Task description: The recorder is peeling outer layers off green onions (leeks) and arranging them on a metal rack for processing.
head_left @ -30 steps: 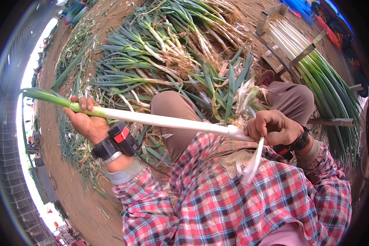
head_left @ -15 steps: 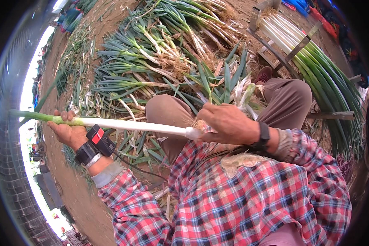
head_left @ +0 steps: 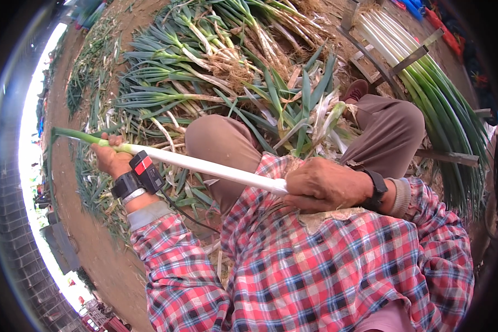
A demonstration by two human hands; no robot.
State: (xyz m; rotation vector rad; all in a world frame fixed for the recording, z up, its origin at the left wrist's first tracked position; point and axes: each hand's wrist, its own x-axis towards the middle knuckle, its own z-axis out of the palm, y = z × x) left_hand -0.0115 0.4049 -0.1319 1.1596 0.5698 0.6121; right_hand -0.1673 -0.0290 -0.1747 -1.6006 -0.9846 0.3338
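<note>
Over the brown trousers (head_left: 221,135) and the red checked shirt (head_left: 326,265), a long green onion (head_left: 216,169) spans the gap between the person's hands, its white shaft sloping down toward the right. The left hand (head_left: 113,160) is curled around the stalk near where white turns to green, the leaf end jutting out beyond it. The right hand (head_left: 326,185) is bunched around the opposite, white end; its fingers cover the tip, so exactly what they pinch there cannot be told.

Between the two grips the shaft looks unsupported, though whether it touches the trousers is unclear. A hard sideways push or twist could therefore crease or snap it, and a sharp pull could drag it through the left hand if that hold is light. The cable (head_left: 188,217) from the black box (head_left: 148,170) strapped behind the left hand could snag on the leaf scraps (head_left: 198,193). Farther off, rooted onions (head_left: 227,66) lie heaped on the soil, and a metal rack (head_left: 451,157) holds stacked onions (head_left: 442,119).
</note>
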